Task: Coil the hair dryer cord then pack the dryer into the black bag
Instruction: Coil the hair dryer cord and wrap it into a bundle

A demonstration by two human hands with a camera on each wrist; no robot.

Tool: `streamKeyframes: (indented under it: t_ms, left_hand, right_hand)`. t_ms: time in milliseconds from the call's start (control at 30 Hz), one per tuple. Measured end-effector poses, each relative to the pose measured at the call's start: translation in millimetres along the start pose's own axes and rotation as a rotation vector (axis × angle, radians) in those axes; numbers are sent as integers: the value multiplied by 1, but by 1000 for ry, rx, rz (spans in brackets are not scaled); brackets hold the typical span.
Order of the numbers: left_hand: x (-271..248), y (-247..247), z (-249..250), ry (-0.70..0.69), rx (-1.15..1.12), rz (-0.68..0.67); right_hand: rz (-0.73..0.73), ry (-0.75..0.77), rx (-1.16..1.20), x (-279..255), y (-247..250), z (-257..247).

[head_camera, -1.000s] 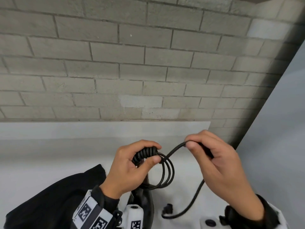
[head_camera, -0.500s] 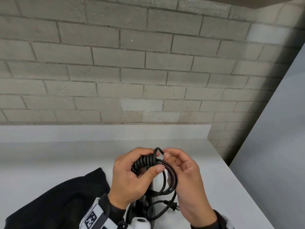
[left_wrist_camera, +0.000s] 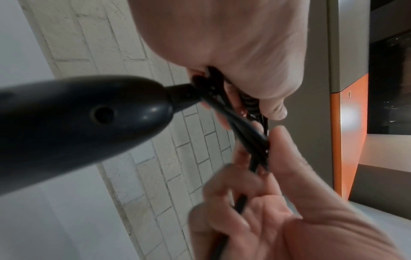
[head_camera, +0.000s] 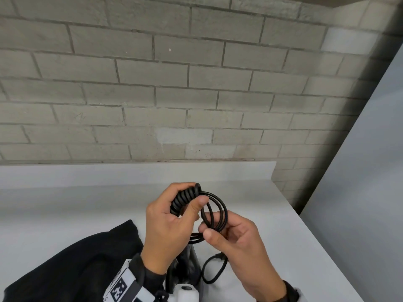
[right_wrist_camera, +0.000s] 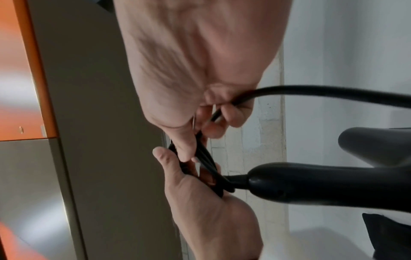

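My left hand (head_camera: 174, 216) grips the bundled top of the black cord coil (head_camera: 214, 211), thumb pressed over the strands. Several round loops hang from it. My right hand (head_camera: 231, 236) pinches the lower part of the loops between thumb and fingers, and the loose cord tail (head_camera: 212, 271) curls below it. The black hair dryer (head_camera: 187, 269) hangs under my left hand, mostly hidden; its handle end (left_wrist_camera: 89, 119) (right_wrist_camera: 322, 181) shows in both wrist views with the cord leaving it. The black bag (head_camera: 72, 264) lies flat on the counter at lower left.
A white counter (head_camera: 65, 210) with a low backsplash runs along a grey block wall (head_camera: 174, 83). A pale panel (head_camera: 359, 192) borders the counter's right edge. Orange and grey cabinetry (left_wrist_camera: 347, 123) shows in the wrist views.
My right hand has swung from the right, brought the cord across to the coil as another loop, then dropped to the bottom of the loops. The left hand stayed put.
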State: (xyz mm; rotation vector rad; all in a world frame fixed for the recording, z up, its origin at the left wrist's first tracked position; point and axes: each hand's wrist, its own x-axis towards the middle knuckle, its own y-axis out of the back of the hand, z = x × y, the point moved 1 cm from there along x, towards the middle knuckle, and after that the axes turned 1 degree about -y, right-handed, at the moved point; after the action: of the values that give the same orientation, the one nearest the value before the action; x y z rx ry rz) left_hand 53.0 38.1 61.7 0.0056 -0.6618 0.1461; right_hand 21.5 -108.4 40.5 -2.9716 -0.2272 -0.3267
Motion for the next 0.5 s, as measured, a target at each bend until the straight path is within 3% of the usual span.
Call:
streamKeyframes:
  t_ms: [200, 300, 367, 433, 500]
  left_hand:
    - [0, -4, 3, 147, -89, -62]
    - [0, -5, 4, 200, -153, -60]
    - [1, -5, 3, 229, -185, -26]
    - [1, -6, 3, 247, -204, 17]
    - [1, -9, 4, 248, -210, 30]
  right_hand:
    - [-48, 57, -107, 13, 14, -6]
    - [-25, 115, -289, 12, 13, -4]
    - [167, 227, -476, 8, 8, 2]
    - [434, 444, -667, 4, 0, 8]
    - [535, 644, -907, 2, -10, 14]
